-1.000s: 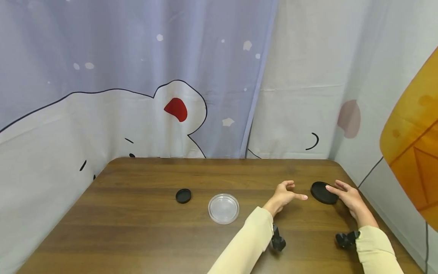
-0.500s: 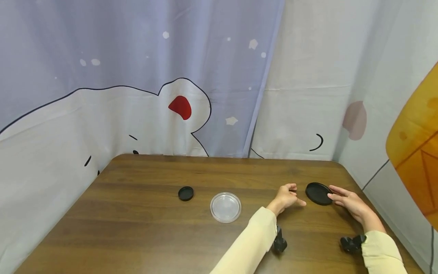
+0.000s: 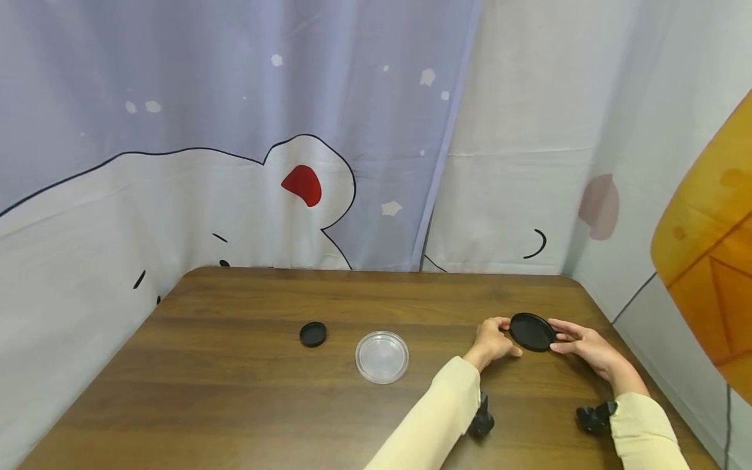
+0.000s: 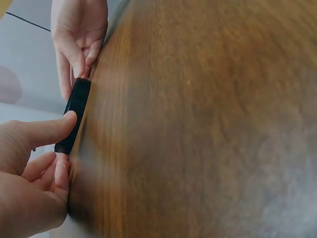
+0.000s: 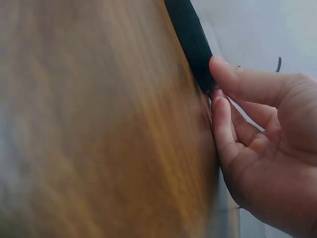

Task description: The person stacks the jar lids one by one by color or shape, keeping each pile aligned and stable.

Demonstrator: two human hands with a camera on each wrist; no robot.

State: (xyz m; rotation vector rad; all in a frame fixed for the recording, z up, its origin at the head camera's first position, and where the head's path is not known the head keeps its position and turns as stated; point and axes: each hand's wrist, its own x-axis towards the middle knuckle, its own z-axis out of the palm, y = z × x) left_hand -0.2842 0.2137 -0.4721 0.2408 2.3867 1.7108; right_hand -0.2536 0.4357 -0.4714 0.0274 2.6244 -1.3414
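A large round black lid [image 3: 532, 332] with a raised rim is at the right of the table, between the two hands. From the left, the left hand [image 3: 491, 341] has its fingertips at the rim; in the left wrist view its thumb [image 4: 57, 130] lies across the lid's side. At the opposite edge, the right hand [image 3: 590, 350] holds the rim, with its thumb [image 5: 242, 82] on the edge and the other fingers curled below it. Whether the lid touches the table is hard to tell.
A clear round plastic lid or dish [image 3: 382, 357] lies on the wooden table [image 3: 247, 391], left of the hands. Farther left is a small round black lid [image 3: 313, 334]. Printed curtains [image 3: 376, 130] hang behind the table and along its right side.
The black lid has moved left, with the right hand following at its edge. The left hand's fingers, apart from it before, now meet its rim. The clear piece and small black lid stay put.
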